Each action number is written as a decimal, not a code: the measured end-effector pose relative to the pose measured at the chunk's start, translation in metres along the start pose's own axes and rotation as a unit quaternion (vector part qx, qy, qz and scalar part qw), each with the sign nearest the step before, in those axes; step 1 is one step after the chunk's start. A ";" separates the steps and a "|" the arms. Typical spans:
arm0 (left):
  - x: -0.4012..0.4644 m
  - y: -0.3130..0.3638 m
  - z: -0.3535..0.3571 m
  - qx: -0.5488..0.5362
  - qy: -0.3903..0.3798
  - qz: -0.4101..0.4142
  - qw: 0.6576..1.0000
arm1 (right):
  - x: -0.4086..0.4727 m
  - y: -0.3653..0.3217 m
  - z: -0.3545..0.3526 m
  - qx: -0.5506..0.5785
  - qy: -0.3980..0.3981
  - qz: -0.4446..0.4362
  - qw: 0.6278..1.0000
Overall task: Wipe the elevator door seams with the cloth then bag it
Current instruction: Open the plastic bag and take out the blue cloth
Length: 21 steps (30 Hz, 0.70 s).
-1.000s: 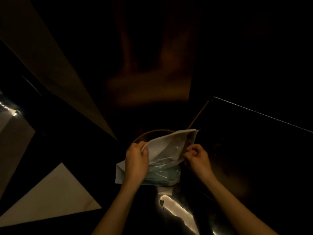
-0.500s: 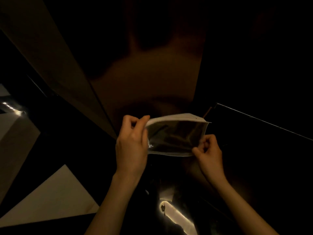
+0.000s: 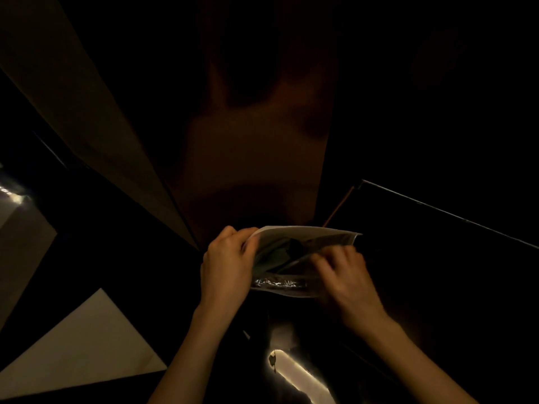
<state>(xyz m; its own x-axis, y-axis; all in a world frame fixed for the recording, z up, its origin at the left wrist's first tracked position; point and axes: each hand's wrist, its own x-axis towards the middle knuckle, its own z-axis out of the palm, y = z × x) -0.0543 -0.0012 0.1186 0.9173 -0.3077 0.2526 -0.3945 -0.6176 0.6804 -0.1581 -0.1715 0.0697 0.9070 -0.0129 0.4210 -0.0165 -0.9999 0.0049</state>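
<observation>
In dim light I hold a clear plastic bag (image 3: 294,259) with a white rim in front of me, at chest height. My left hand (image 3: 226,265) grips its left edge near the mouth. My right hand (image 3: 344,275) is closed on the bag's right lower part and looks motion-blurred. A dark greenish cloth (image 3: 280,252) shows through the plastic inside the bag. The elevator door (image 3: 248,158) stands dark and reflective just behind the bag, with a vertical seam (image 3: 180,211) at its left.
A pale floor tile (image 3: 84,348) lies at the lower left. A bright light reflection (image 3: 297,374) shines on the glossy dark floor below my arms. A dark ledge with a thin bright edge (image 3: 443,212) runs at the right.
The bag rose from low near the floor to chest height, then my right hand slid left along its front. The view tilted upward.
</observation>
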 end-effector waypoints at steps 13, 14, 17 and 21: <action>0.004 0.018 -0.008 -0.044 -0.039 -0.011 0.998 | 0.075 -0.031 0.046 0.037 -0.572 -0.036 0.819; 0.004 0.018 -0.007 -0.048 -0.044 -0.015 0.998 | 0.076 -0.031 0.058 0.038 -0.566 -0.025 0.823; 0.007 0.015 -0.008 -0.053 -0.059 -0.025 0.997 | 0.075 -0.037 0.076 0.018 -0.530 0.011 0.847; 0.017 0.007 -0.017 -0.065 -0.052 -0.020 0.996 | 0.071 -0.045 0.095 0.048 -0.522 0.049 0.850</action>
<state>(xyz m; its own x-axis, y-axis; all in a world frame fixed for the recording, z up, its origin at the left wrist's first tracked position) -0.0404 0.0019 0.1395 0.9194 -0.3613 0.1555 -0.3408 -0.5341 0.7737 -0.0531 -0.1285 0.0135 0.7835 -0.0486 -0.6195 -0.1242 -0.9891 -0.0796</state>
